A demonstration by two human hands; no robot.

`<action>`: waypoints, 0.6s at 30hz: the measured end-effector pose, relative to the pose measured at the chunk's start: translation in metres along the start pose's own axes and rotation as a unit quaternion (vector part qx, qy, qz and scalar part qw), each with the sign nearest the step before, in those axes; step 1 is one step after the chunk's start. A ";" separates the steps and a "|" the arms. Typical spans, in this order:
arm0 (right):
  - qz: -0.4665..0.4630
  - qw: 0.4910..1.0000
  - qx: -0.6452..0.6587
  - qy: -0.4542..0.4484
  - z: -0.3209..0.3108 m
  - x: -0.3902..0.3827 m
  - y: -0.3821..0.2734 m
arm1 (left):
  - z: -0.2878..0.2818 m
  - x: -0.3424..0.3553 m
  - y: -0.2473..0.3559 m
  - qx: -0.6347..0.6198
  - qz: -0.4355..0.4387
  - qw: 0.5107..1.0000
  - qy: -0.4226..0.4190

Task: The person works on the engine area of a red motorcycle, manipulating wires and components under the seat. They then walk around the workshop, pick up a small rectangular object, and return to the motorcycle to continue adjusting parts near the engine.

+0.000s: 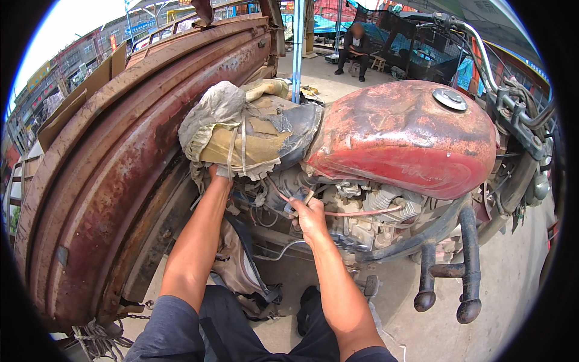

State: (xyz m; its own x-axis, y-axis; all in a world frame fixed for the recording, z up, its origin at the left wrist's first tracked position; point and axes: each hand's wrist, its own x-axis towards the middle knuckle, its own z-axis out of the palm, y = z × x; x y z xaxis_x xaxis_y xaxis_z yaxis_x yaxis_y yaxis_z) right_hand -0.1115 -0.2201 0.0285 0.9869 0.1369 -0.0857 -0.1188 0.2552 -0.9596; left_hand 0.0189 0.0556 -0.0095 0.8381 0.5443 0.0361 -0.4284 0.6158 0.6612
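Head view: right hand (309, 218) with grip pinched together on a thin pinkish hose (362, 212) beside the engine (368, 211), just under the worn red fuel tank (404, 136) of an old motorcycle. Left hand (218, 174) reaching up beneath the torn, rag-wrapped seat (253, 133), fingers hidden there, so grip impossible to tell. Further out: rusty curved cargo-bed wall (108, 181) at left, twin black exhaust pipes (449, 265) at lower right, handlebar (476, 36) above, a seated person (357, 51) well apart in the background.
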 end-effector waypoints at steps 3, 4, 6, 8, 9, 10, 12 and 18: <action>0.000 1.000 -0.004 0.002 -0.001 0.001 0.002 | 0.004 -0.001 0.000 0.001 -0.001 1.000 0.001; 0.000 1.000 -0.007 0.002 -0.001 0.001 0.002 | 0.003 -0.003 0.000 0.001 -0.001 1.000 0.002; 0.000 1.000 -0.009 0.003 -0.001 0.002 0.003 | 0.003 -0.004 0.001 0.002 -0.002 1.000 0.003; -0.001 1.000 -0.007 0.006 -0.001 0.003 0.004 | 0.004 -0.006 0.002 0.003 -0.002 1.000 0.004; -0.002 1.000 -0.004 0.003 -0.002 0.003 0.004 | 0.003 -0.007 0.003 0.004 -0.003 1.000 0.004; -0.002 1.000 -0.002 0.000 -0.002 0.002 0.004 | 0.004 -0.006 0.002 0.005 -0.004 1.000 0.005; -0.002 1.000 0.001 -0.002 -0.002 0.001 0.002 | 0.003 -0.008 0.002 0.005 -0.005 1.000 0.006; 0.004 1.000 0.001 0.004 -0.003 0.000 0.000 | 0.007 -0.015 -0.001 0.005 -0.009 1.000 0.005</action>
State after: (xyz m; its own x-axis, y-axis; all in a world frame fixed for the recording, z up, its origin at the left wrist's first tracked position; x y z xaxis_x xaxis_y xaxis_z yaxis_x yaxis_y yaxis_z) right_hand -0.1111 -0.2228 0.0282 0.9867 0.1313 -0.0960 -0.1273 0.2556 -0.9584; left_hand 0.0095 0.0429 -0.0054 0.8420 0.5392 0.0160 -0.4095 0.6196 0.6696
